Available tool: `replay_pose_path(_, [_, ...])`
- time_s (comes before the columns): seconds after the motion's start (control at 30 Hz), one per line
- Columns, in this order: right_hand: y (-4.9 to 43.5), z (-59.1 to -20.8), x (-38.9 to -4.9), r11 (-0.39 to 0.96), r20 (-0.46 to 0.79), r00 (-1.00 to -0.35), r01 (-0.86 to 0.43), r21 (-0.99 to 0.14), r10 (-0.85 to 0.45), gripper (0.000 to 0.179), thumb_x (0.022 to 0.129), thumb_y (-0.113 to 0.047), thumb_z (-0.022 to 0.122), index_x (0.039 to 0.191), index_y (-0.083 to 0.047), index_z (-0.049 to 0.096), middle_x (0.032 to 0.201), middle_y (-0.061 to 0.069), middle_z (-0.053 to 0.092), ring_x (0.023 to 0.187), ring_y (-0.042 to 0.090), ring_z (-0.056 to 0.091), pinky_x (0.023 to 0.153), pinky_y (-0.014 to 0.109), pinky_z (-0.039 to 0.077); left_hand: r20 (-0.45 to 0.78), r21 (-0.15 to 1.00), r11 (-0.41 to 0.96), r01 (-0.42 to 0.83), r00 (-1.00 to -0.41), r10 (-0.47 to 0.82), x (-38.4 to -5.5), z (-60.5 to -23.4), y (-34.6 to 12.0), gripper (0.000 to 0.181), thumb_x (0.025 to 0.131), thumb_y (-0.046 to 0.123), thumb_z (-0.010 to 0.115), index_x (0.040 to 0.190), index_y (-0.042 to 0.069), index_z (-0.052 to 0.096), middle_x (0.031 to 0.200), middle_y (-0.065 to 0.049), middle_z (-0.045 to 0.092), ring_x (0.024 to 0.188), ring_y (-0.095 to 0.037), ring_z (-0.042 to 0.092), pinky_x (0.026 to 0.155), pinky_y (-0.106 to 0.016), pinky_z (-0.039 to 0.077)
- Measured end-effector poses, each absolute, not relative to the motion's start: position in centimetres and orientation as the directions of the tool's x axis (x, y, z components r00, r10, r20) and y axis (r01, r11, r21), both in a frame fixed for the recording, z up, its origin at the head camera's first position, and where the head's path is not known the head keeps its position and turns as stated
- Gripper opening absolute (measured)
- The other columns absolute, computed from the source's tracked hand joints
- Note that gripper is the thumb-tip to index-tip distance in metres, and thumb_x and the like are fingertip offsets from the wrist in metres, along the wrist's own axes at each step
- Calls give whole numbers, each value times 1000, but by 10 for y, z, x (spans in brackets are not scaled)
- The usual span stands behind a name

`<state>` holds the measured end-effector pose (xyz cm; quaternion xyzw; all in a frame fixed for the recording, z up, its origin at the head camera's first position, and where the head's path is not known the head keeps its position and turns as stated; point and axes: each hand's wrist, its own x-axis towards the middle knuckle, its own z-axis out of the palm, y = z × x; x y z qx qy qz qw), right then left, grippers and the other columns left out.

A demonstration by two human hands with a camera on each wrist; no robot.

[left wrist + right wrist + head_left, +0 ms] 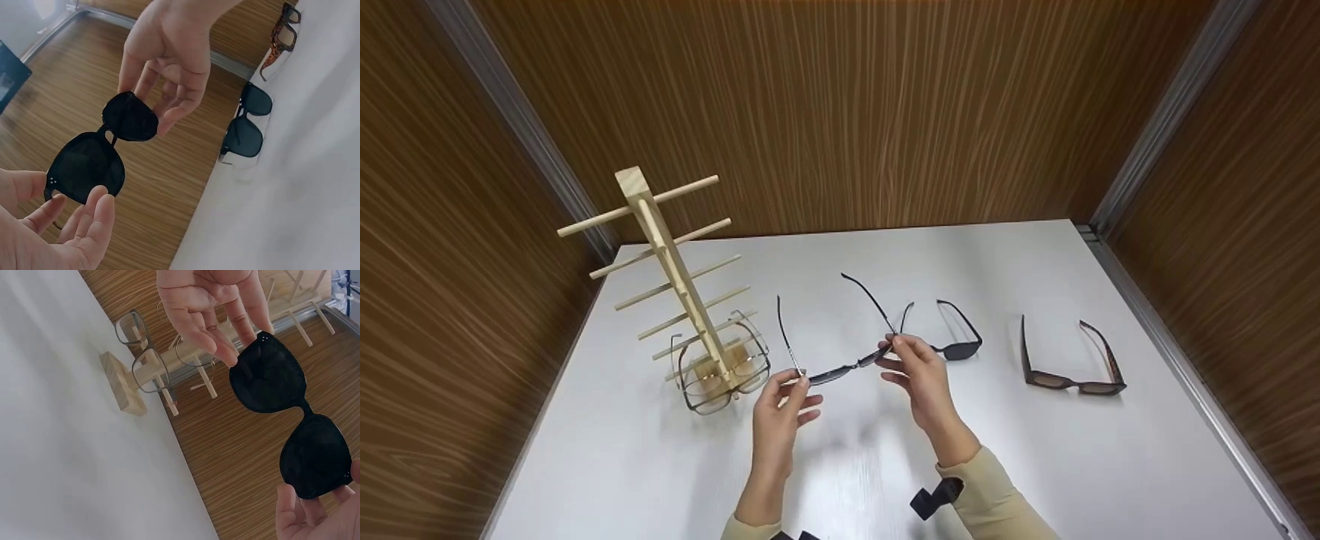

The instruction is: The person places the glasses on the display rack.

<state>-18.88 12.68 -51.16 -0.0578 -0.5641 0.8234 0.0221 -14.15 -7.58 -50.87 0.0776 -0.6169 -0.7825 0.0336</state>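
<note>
Both hands hold up a pair of black sunglasses (pixel 831 375) over the white table, temples unfolded and pointing away. My left hand (pixel 778 420) pinches one front corner by the hinge between thumb and fingers. At the opposite corner, my right hand (pixel 921 379) pinches the frame the same way. The dark lenses (pixel 87 169) face the wrist cameras, with small light dots at the outer corners. Beyond the right hand, a second pair of black sunglasses (pixel 962 350) rests unfolded on the table, partly hidden by that hand.
A wooden eyewear rack (pixel 675 270) with rows of pegs stands at the left. Thin-framed clear eyeglasses (pixel 712 405) sit low on it. Brown tortoiseshell sunglasses (pixel 1076 384) lie unfolded on the table (pixel 1110 465) at the right. Wood-grain panels (pixel 840 112) surround the back and sides.
</note>
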Motion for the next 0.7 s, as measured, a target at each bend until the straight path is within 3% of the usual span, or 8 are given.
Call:
replay_pose_path(0.17, [121,-504,-188,-374,-51,-996,21,-927,71,33,90,-24,63,109,3,60,104,15,64,88,27,65,70,34,54,-40,975,-221,2,-982,-186,-134,-500,-80,31,91,15,62,114,-2,54,95,-14,53,82,-31,65,70,-37,55])
replay_pose_path(0.7, [91,-489,-195,-388,-8,-997,37,-921,-78,38,91,-26,61,113,5,57,104,14,62,87,27,65,72,33,54,21,979,-183,88,-941,-338,-119,-487,-100,25,90,13,62,111,-2,56,92,-15,53,76,-26,65,66,-35,56])
